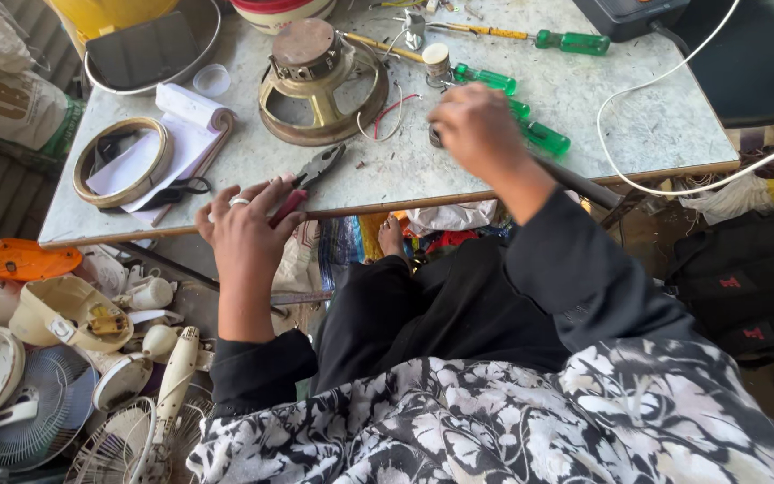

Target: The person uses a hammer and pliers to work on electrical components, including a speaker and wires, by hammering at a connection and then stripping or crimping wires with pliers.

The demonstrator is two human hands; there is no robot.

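The left hand rests at the near edge of the table with its fingers spread wide and flat, a ring on one of them, and the red handles of the pliers lie partly under the fingertips; whether they press on the handles or only lie over them I cannot tell. The pliers lie flat on the table, their long axis slanting from the handles at the fingers up and to the right, so that the dark nose points away from the person toward the speaker frame just beyond it. The right hand is further out over the table, curled and blurred; it seems closed on a small dark part at its underside, but what that part is does not show. The left hand is thus much the nearer to the pliers, the right being well apart from them. Just beyond the right hand lie green-handled screwdrivers, side by side and slanting, with a thin red wire between them and the speaker frame. To the left on the pale marbled tabletop sit a metal ring on a notebook and black scissors. A white cable loops across the right side. Below the table on the left, fan parts and plastic housings are heaped on the floor
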